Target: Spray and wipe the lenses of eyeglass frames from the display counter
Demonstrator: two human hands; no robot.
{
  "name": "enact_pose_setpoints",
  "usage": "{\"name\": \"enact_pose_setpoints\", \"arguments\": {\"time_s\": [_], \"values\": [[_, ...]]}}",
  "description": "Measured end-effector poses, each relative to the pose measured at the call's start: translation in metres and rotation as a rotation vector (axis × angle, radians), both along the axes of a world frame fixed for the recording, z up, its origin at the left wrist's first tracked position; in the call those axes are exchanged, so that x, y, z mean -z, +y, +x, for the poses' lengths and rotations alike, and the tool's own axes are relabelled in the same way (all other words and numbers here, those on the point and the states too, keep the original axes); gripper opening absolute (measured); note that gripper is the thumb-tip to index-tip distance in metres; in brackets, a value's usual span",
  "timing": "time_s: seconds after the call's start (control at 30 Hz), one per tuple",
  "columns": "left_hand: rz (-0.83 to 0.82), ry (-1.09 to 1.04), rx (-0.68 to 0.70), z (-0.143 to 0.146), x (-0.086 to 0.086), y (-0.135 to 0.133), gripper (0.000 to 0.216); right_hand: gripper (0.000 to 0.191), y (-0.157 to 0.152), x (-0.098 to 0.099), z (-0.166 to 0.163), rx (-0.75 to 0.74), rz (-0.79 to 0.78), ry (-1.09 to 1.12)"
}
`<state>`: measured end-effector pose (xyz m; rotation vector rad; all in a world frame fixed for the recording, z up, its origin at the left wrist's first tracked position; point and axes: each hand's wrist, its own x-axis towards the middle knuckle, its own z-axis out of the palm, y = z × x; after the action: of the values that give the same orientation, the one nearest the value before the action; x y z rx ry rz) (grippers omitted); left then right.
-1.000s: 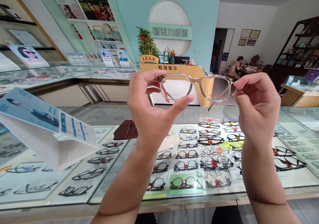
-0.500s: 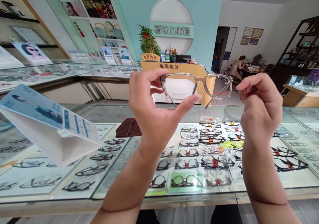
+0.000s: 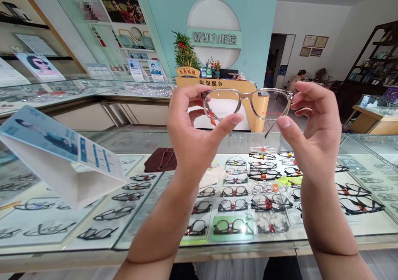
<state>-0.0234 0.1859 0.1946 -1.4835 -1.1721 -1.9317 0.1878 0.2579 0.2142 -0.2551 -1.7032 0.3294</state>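
Observation:
A pair of eyeglasses (image 3: pixel 247 95) with a clear, greyish frame is held up above the glass counter, lenses facing me. My left hand (image 3: pixel 199 126) grips its left end, thumb below the lens and fingers behind the hinge. At the opposite hinge, my right hand (image 3: pixel 317 130) pinches the frame, with its thumb under the right lens. The temples point away from me, partly hidden by the lenses and hands. A red tag shows near the left temple.
Below lies a glass display counter (image 3: pixel 130 234) with rows of spectacles (image 3: pixel 233 205). A folded cardboard sign (image 3: pixel 62 151) stands on it at left, near a brown pouch (image 3: pixel 160 159). Beyond is a wooden cashier desk (image 3: pixel 261 105); a person (image 3: pixel 297 81) sits at the far right.
My right hand has opened from a curl and moved left onto the right hinge. The eyeglasses have levelled and turned slightly; my left hand keeps its hold, shifting a little right.

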Motion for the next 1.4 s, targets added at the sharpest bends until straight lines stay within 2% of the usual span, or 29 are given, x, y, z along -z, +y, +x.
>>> {"name": "enact_pose_setpoints", "arguments": {"time_s": [0.17,0.33,0.47,0.73,1.0,1.17,1.27,1.4], "values": [[0.042,-0.038,-0.032,0.004,0.000,0.000,0.062,0.039,0.004,-0.002,0.001,0.000,0.023,-0.041],[0.048,0.020,-0.159,0.009,-0.001,-0.003,0.058,0.040,0.015,-0.002,0.001,-0.048,-0.057,-0.097],[0.058,0.049,-0.203,0.007,-0.001,-0.002,0.061,0.038,0.028,0.001,-0.003,-0.093,-0.103,-0.124],[-0.009,0.099,-0.125,0.002,-0.001,-0.003,0.066,0.040,0.053,0.005,-0.003,-0.140,-0.139,-0.135],[0.031,0.078,-0.086,0.005,-0.001,-0.004,0.067,0.041,0.059,0.005,-0.002,-0.169,-0.132,-0.127],[0.052,0.082,-0.124,0.006,-0.002,-0.005,0.067,0.046,0.062,0.005,-0.002,-0.175,-0.122,-0.140],[0.039,0.069,-0.103,0.002,-0.001,-0.001,0.066,0.047,0.056,0.005,-0.004,-0.134,-0.076,-0.101],[-0.033,0.040,0.004,-0.009,0.003,0.012,0.065,0.049,0.041,0.004,-0.007,0.015,0.058,0.030]]}}
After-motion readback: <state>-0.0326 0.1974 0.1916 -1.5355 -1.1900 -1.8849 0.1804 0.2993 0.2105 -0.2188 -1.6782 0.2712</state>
